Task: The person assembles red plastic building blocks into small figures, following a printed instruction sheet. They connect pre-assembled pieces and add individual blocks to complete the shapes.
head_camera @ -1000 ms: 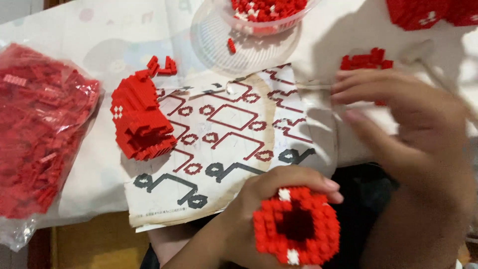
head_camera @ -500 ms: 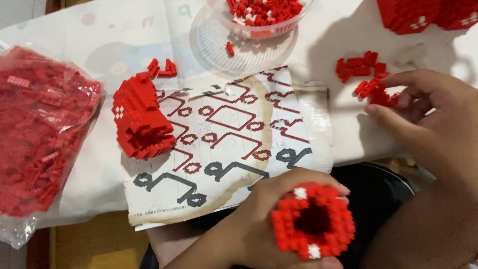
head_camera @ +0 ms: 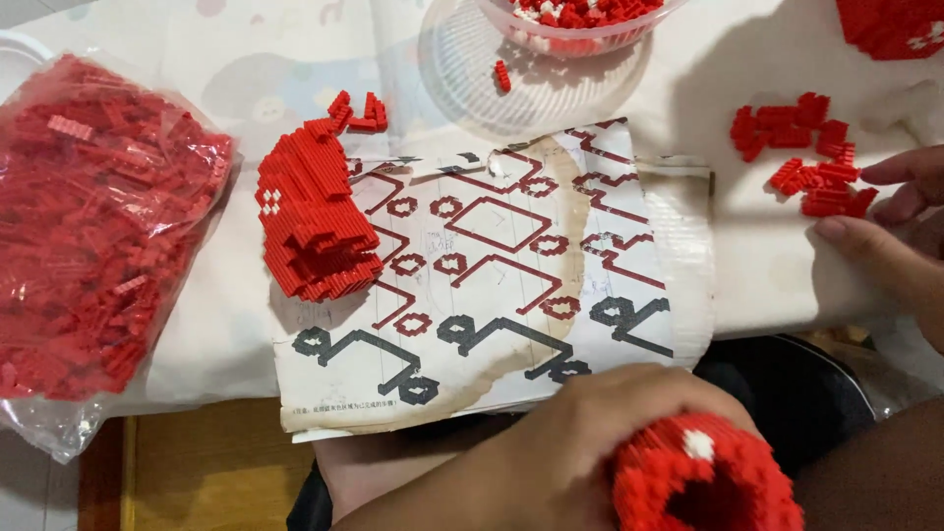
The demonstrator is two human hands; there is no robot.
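Round red brick model: round red ring-shaped model of tiny plastic bricks (head_camera: 703,482), studded surface, one white patch near its top, dark hollow in the middle; low in view, below the table edge
Left hand: left hand (head_camera: 580,442) curled around the model's left side, fingers closed on it
Right hand: right hand (head_camera: 900,231) at the right edge, fingers loosely spread and extended, thumb and a fingertip just beside the loose bricks, nothing pinched
Loose bricks: small cluster of red plastic bricks (head_camera: 811,157) on the white table cover, just left of the right hand's fingertips
Sheet: stained paper instruction sheet with red and black diagrams (head_camera: 511,265), just above the left hand
Half-built block: chunky red brick block (head_camera: 315,221) on the sheet's left edge, well left of both hands
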